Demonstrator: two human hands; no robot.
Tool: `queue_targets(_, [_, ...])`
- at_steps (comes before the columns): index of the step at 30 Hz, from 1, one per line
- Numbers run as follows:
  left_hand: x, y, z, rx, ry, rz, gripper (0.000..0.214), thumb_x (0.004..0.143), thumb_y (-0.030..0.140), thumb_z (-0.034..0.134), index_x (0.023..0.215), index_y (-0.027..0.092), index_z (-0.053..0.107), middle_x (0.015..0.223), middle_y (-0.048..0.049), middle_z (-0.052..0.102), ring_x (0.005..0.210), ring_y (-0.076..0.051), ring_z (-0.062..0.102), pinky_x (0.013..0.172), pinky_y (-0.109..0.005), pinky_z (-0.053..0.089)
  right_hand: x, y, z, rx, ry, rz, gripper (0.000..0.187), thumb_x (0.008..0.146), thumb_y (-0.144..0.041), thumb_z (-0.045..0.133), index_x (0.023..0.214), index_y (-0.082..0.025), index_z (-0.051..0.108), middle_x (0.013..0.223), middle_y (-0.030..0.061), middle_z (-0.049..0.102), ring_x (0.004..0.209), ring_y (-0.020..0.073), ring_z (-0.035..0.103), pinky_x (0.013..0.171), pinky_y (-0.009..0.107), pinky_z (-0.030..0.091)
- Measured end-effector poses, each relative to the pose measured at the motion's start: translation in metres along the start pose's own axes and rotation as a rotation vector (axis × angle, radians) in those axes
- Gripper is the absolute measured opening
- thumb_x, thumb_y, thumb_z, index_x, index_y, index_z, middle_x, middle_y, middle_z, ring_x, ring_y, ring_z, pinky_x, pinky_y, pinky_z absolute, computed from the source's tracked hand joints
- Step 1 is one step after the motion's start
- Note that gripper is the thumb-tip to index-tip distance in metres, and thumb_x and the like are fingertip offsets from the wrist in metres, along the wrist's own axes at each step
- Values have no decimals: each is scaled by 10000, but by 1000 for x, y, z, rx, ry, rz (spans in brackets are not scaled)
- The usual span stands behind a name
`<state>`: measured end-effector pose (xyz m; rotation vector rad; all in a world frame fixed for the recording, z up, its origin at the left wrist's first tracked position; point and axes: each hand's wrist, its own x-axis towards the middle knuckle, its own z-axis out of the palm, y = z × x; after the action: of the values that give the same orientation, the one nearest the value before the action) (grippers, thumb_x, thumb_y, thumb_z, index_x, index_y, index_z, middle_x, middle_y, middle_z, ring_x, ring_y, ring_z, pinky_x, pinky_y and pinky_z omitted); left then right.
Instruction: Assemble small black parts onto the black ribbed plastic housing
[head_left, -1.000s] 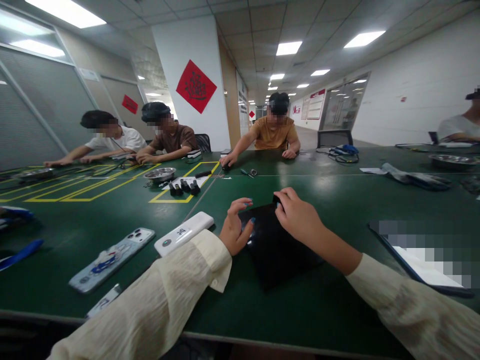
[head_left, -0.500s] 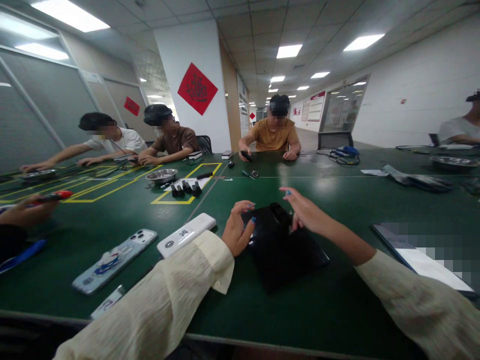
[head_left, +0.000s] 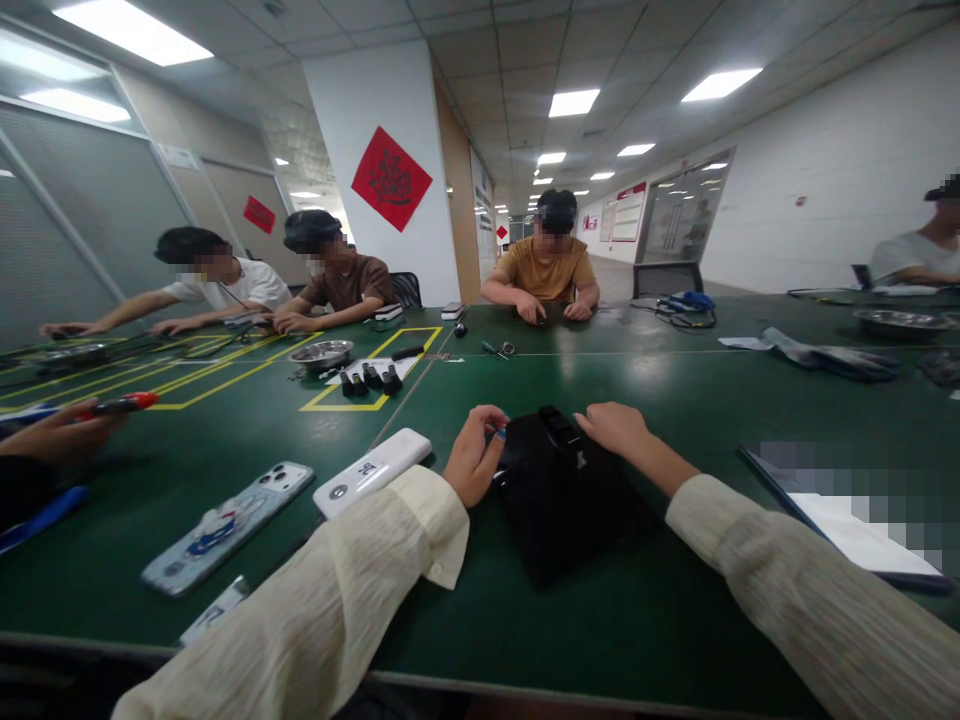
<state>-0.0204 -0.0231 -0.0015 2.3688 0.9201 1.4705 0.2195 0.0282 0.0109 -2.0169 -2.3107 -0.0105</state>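
Observation:
A flat, black, pouch-like item (head_left: pixel 566 510) with a glossy surface lies on the green table in front of me, its exact kind unclear. On its far edge sits a small black clasp-like piece (head_left: pixel 557 428), with a little light-coloured bit below it. My left hand (head_left: pixel 477 455) is curled at the item's far left corner, thumb and fingers pinching the edge. At the far right corner, my right hand (head_left: pixel 616 436) has its fingers drawn together on the edge, the fingertips partly hidden.
Left of my hands lie a white power bank (head_left: pixel 373 470) and a phone in a patterned case (head_left: pixel 229 528). A person's hand (head_left: pixel 64 438) holds a red-tipped tool at far left. Farther off are a metal bowl (head_left: pixel 321 354) and several black cylinders (head_left: pixel 371 378). A tablet-like panel (head_left: pixel 847 520) lies right.
My right hand has come down from above the black item onto its far right corner, its fingers closing. My left hand has barely moved. The person opposite has lowered a dark object to the table.

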Motion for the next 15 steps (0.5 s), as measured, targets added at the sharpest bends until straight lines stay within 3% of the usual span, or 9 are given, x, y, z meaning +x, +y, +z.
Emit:
queue_targets(7, [0,13,-4,6,-132,-29,133,890,215,343,983,193,436,912,-49,497,839,-171,481,773,-327,404,-4,-1,-5,-19,84,-11,350,890,-302,359,854,-135,665,867,148,669,789,238,636,637,301,426])
queue_targets(11, [1,18,-2,-82,-195,-116,200,912,323,322,922,193,474,847,-37,509,816,-174,483,760,-324,387,-24,-12,-36,0,294,-5,437,946,-308,191,948,-138,594,814,139,655,711,222,618,567,290,363])
queue_targets(15, [1,24,11,-448,-205,-297,460,894,546,198,890,191,492,737,-25,508,655,-148,469,615,-282,389,-59,-40,-68,4,472,-128,378,951,-313,189,952,-189,547,838,80,636,736,189,589,582,284,322])
